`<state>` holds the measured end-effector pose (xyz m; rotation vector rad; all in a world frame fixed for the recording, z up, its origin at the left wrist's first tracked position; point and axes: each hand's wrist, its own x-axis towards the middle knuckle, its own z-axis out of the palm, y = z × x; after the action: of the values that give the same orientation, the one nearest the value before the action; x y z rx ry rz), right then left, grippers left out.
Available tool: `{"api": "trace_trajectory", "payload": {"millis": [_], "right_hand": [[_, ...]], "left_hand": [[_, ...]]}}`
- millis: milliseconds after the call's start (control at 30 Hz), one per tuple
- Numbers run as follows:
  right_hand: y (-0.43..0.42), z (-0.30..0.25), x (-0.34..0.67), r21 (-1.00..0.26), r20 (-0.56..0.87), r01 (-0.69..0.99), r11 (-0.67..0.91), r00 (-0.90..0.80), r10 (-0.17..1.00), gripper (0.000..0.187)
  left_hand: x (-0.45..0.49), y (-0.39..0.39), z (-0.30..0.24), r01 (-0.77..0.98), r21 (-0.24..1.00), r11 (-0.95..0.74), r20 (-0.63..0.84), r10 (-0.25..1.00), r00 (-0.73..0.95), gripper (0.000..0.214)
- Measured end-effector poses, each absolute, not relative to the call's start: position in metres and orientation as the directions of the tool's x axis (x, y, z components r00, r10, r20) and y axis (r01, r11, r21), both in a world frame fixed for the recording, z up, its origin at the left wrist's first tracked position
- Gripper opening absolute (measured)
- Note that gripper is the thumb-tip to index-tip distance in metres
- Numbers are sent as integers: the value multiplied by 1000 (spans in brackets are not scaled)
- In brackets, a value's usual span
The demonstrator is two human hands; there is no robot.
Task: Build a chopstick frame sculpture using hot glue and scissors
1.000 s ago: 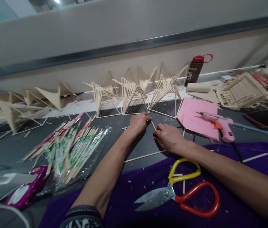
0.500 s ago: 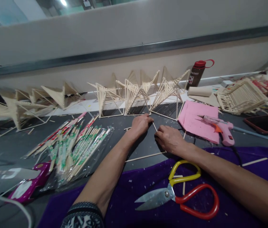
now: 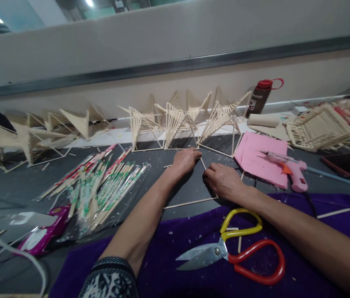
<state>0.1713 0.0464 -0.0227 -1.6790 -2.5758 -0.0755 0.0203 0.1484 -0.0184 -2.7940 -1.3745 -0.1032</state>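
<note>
My left hand (image 3: 185,160) rests on the dark table with fingers curled, pinching the far end of a thin wooden stick (image 3: 202,164). My right hand (image 3: 222,181) lies just right of it, fingers closed on the near end of the same stick. A longer stick (image 3: 190,203) lies flat under my right wrist. Right behind my hands stands a row of stick-built fan-shaped models (image 3: 187,120).
Bundles of wrapped chopsticks (image 3: 103,188) lie at left. Scissors with red and yellow handles (image 3: 233,252) rest on a purple cloth (image 3: 286,265). A pink glue gun (image 3: 289,169) sits on pink paper (image 3: 260,159); behind are a bottle (image 3: 260,97) and more stick models (image 3: 319,126).
The view has shifted slightly; both hands stay on the thin stick in nearly the same spot.
</note>
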Motion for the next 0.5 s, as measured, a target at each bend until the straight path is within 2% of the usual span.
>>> {"api": "trace_trajectory", "payload": {"millis": [267, 500], "right_hand": [[46, -23, 172, 10, 90, 915, 402, -402, 911, 25], [42, -18, 175, 11, 70, 902, 431, -430, 900, 26]], "left_hand": [[18, 149, -15, 779, 13, -627, 97, 776, 623, 32], [-4, 155, 24, 768, 184, -614, 301, 779, 550, 29]]}}
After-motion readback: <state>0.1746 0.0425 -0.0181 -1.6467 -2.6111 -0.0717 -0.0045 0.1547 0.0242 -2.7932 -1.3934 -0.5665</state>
